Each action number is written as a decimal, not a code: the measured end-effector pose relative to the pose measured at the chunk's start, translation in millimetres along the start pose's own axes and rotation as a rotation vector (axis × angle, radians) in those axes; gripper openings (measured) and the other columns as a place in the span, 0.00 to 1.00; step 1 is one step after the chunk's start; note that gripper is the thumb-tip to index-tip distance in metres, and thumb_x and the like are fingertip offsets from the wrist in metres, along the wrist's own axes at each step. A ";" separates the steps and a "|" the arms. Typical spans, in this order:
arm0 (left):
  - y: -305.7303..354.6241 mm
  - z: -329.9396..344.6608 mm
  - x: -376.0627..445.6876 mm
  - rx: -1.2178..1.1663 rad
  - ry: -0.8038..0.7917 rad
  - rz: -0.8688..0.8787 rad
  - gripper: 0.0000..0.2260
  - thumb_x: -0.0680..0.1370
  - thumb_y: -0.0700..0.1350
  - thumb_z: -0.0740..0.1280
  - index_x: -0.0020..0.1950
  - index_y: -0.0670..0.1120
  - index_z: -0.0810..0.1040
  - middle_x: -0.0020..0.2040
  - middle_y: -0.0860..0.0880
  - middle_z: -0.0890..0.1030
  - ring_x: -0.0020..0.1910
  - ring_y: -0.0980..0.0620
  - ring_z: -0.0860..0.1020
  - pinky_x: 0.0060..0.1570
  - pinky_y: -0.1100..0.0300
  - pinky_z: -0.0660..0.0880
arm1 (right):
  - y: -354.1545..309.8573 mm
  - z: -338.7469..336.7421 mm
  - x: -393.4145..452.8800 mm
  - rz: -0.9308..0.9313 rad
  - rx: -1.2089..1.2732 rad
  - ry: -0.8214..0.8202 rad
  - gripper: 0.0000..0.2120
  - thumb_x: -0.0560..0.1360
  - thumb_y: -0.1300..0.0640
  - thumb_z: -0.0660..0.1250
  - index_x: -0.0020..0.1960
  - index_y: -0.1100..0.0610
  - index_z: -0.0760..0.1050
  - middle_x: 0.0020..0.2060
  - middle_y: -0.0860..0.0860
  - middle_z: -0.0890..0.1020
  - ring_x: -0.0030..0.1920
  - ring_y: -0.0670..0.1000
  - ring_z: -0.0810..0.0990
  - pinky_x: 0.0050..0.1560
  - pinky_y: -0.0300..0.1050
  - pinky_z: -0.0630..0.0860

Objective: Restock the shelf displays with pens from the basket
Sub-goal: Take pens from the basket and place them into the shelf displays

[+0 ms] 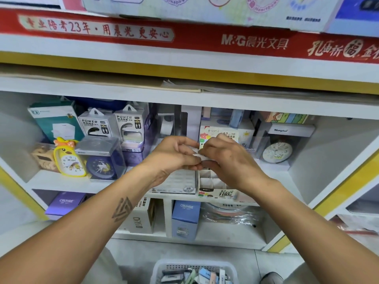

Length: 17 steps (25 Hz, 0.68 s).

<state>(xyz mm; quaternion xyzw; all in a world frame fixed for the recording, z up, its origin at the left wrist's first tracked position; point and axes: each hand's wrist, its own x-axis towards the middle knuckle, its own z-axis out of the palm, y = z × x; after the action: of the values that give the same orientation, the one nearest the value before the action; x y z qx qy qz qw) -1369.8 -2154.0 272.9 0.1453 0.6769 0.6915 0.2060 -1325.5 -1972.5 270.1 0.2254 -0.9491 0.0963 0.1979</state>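
Observation:
My left hand [174, 154] and my right hand [227, 158] meet in front of the middle shelf and together pinch a small white packet [196, 151] between their fingertips. Just below them sit two open display boxes: a white 2B box [180, 184] filled with small packs and a 0.7 HB box [213, 186] with cardboard dividers. A grey plastic basket [194, 270] holding several small stationery packs stands on the floor at the bottom centre.
Alarm clocks [68, 160] and power bank boxes [96, 125] fill the shelf's left side; a boxed clock [277, 149] stands at the right. Purple and blue CRUHRE boxes [185, 218] sit on the lower shelf. A red M&G banner [254, 43] runs overhead.

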 end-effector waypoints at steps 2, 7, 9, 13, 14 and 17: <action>2.2 -13.7 -2.3 0.036 -0.023 0.012 0.17 0.73 0.32 0.73 0.61 0.40 0.76 0.46 0.38 0.84 0.44 0.45 0.84 0.45 0.56 0.82 | -2.0 3.5 7.0 0.037 0.089 0.069 0.04 0.77 0.60 0.70 0.51 0.58 0.81 0.41 0.49 0.77 0.44 0.52 0.74 0.43 0.46 0.71; -30.2 -47.5 -7.2 1.210 -0.135 0.114 0.20 0.76 0.46 0.71 0.67 0.50 0.75 0.64 0.52 0.77 0.62 0.52 0.75 0.60 0.60 0.72 | 1.0 12.7 20.2 0.408 0.502 0.081 0.11 0.78 0.61 0.67 0.54 0.47 0.71 0.41 0.47 0.81 0.37 0.45 0.84 0.37 0.43 0.81; -49.5 -55.3 -10.0 1.438 -0.217 0.098 0.20 0.77 0.45 0.69 0.69 0.51 0.73 0.67 0.51 0.73 0.66 0.50 0.71 0.63 0.57 0.70 | -4.1 20.2 25.9 0.397 0.608 0.082 0.06 0.80 0.61 0.67 0.50 0.50 0.73 0.40 0.50 0.83 0.37 0.46 0.84 0.41 0.48 0.83; -67.8 -68.7 -13.4 1.539 -0.202 0.165 0.17 0.77 0.37 0.66 0.63 0.50 0.77 0.60 0.50 0.75 0.61 0.47 0.74 0.54 0.56 0.72 | -13.5 34.4 36.7 0.269 0.421 0.119 0.03 0.74 0.59 0.74 0.47 0.54 0.82 0.41 0.46 0.82 0.40 0.43 0.80 0.44 0.40 0.76; -70.0 -72.4 -14.5 1.535 -0.197 0.175 0.17 0.76 0.35 0.66 0.62 0.51 0.77 0.59 0.50 0.75 0.60 0.48 0.74 0.53 0.56 0.72 | -15.4 37.2 39.3 0.254 0.410 0.121 0.03 0.73 0.59 0.75 0.47 0.55 0.84 0.40 0.47 0.82 0.41 0.44 0.79 0.45 0.40 0.76; -75.9 -78.3 -18.9 1.477 -0.183 0.196 0.17 0.76 0.35 0.66 0.61 0.51 0.78 0.60 0.51 0.76 0.61 0.48 0.74 0.56 0.56 0.72 | -21.5 45.3 44.3 0.257 0.422 0.100 0.05 0.73 0.60 0.76 0.48 0.56 0.84 0.38 0.46 0.82 0.40 0.42 0.78 0.46 0.37 0.77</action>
<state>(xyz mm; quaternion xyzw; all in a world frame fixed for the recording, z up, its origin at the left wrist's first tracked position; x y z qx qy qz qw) -1384.2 -2231.9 195.6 0.3623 0.9290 0.0576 0.0480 -1366.9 -2021.0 249.7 0.1340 -0.9179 0.3277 0.1791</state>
